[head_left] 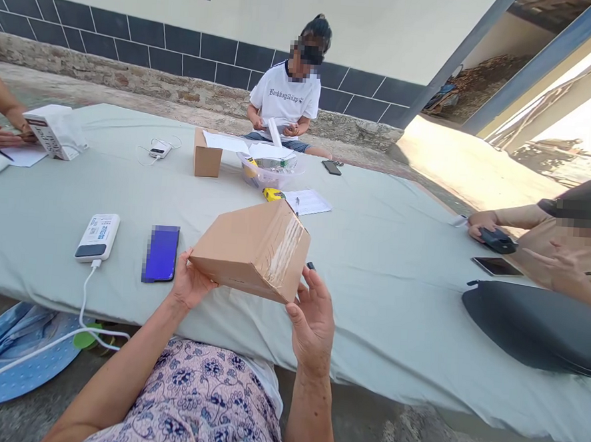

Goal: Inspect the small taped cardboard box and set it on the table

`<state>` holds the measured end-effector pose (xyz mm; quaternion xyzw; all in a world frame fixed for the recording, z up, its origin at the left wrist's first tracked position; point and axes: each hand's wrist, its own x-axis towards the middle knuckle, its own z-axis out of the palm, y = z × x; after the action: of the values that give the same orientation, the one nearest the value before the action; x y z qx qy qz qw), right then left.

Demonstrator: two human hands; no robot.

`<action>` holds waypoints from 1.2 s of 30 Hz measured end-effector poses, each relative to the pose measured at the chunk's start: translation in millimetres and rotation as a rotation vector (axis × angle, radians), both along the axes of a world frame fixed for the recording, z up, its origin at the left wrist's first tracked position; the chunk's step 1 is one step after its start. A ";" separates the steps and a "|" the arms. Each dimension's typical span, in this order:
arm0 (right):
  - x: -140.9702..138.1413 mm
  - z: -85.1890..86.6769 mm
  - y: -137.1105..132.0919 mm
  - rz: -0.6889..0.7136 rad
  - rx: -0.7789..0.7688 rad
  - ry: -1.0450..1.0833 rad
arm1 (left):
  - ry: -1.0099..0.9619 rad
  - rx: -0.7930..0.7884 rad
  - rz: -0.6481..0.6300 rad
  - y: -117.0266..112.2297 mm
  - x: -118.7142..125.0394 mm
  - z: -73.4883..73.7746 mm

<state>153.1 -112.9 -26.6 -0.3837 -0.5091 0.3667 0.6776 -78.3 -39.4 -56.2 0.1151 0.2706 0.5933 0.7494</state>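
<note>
I hold a taped brown cardboard box (254, 248) in the air above the near edge of a pale green mattress (383, 266). My left hand (189, 282) grips the box's lower left corner from below. My right hand (312, 319) cups its lower right corner, fingers curled against the side with clear tape. The box is tilted, its taped face turned to the right.
A blue phone (161, 253) and a white power bank (97, 237) with a cable lie left of the box. Farther off sit a small open box (207, 154), a clear bowl (271, 169), a yellow tape measure (273, 194) and papers. Three other people sit around the mattress.
</note>
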 end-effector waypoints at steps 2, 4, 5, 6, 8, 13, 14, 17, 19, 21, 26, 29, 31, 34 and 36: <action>4.0 -3.7 1.3 -0.005 -0.038 -0.023 | 0.028 0.018 0.037 1.1 -1.5 1.7; 9.8 -7.5 2.5 -0.039 -0.086 -0.086 | 0.089 0.041 0.103 2.7 -3.1 2.4; 13.2 -8.9 2.8 -0.064 -0.103 -0.131 | 0.132 0.053 0.145 3.4 -3.6 2.2; 16.5 -9.9 2.7 -0.090 -0.111 -0.180 | 0.181 0.064 0.186 3.8 -3.7 1.5; 22.5 -10.4 1.5 -0.131 -0.091 -0.275 | 0.280 0.078 0.239 3.9 -2.6 -0.9; 29.2 -5.5 -6.2 -0.103 -0.042 -0.491 | 0.396 0.107 0.180 0.3 3.7 -5.9; 29.5 -4.1 -7.8 -0.096 -0.048 -0.519 | 0.403 0.121 0.167 -0.5 4.5 -5.8; 29.7 -0.9 -10.8 -0.097 -0.065 -0.564 | 0.437 0.170 0.155 -1.4 4.4 -4.6; 29.5 -0.2 -10.8 -0.113 -0.072 -0.566 | 0.460 0.181 0.167 -0.9 3.1 -4.5; 29.2 -0.7 -9.3 -0.124 -0.079 -0.551 | 0.468 0.174 0.196 0.0 1.8 -5.3; 29.2 -3.1 -4.1 -0.194 -0.139 -0.271 | 0.460 0.174 0.207 0.0 1.8 -5.0; 29.7 -2.8 -3.4 -0.282 -0.161 -0.070 | 0.423 0.192 0.174 -1.6 3.4 -1.1; 30.4 -2.7 -3.2 -0.314 -0.156 0.034 | 0.397 0.187 0.157 -2.8 4.1 1.4; 31.6 -3.6 -1.9 -0.314 -0.141 0.150 | 0.386 0.184 0.116 -4.2 4.3 3.2; 31.9 -4.3 -0.6 -0.292 -0.115 0.187 | 0.388 0.189 0.098 -4.9 3.8 3.6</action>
<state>185.0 -113.5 -30.9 -0.4559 -0.3609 0.3272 0.7449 -74.5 -44.3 -52.6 0.2836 0.3581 0.6186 0.6393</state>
